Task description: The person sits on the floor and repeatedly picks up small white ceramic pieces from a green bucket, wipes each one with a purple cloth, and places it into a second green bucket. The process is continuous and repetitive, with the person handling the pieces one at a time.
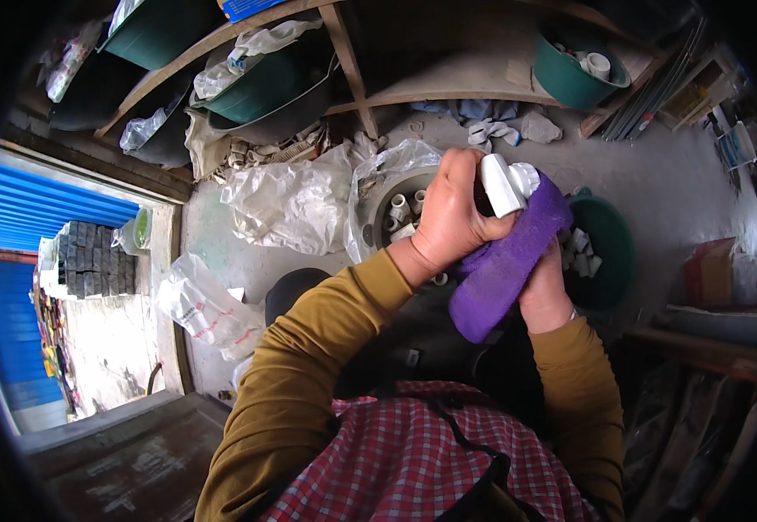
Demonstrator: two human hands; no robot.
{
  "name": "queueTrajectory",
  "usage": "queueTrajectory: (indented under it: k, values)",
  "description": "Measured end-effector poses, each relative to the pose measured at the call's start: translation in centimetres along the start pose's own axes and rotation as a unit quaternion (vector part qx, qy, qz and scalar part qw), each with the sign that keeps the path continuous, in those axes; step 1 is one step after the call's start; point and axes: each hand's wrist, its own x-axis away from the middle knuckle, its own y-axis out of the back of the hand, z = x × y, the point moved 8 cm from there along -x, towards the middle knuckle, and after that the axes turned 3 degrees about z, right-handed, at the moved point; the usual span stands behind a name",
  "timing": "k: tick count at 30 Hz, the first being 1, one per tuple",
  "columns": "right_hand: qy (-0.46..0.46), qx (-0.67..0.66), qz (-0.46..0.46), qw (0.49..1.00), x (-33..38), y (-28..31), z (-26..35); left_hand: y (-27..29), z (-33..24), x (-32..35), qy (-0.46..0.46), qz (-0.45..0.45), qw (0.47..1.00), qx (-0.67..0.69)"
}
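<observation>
Clenched around a white plastic pipe fitting [506, 184], the left hand [450, 213] holds it up in front of the chest. Under it the right hand [545, 289] grasps a purple cloth [505, 265], which wraps against the fitting from below. Just behind the hands, on the concrete floor [657, 174], stand a dark basin [389, 209] with more white fittings and a green basin [609, 252]. Clear plastic bags [291, 204] lie to the left of them
</observation>
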Motion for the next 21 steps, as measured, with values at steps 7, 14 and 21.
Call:
queueTrajectory:
  k: [7,14,21]
  values:
    - [-0.058,-0.180,0.013,0.982,0.3,-0.6,0.7,-2.3,2.2,1.2,0.330,0.143,0.865,0.350]
    - [-0.120,-0.392,0.099,0.907,1.4,6.2,-0.4,-9.6,5.5,4.0,0.476,0.227,0.667,0.526]
    - [-0.084,-0.421,-0.157,0.889,4.5,18.1,-2.7,-19.3,10.2,7.7,0.542,0.271,0.695,0.387]
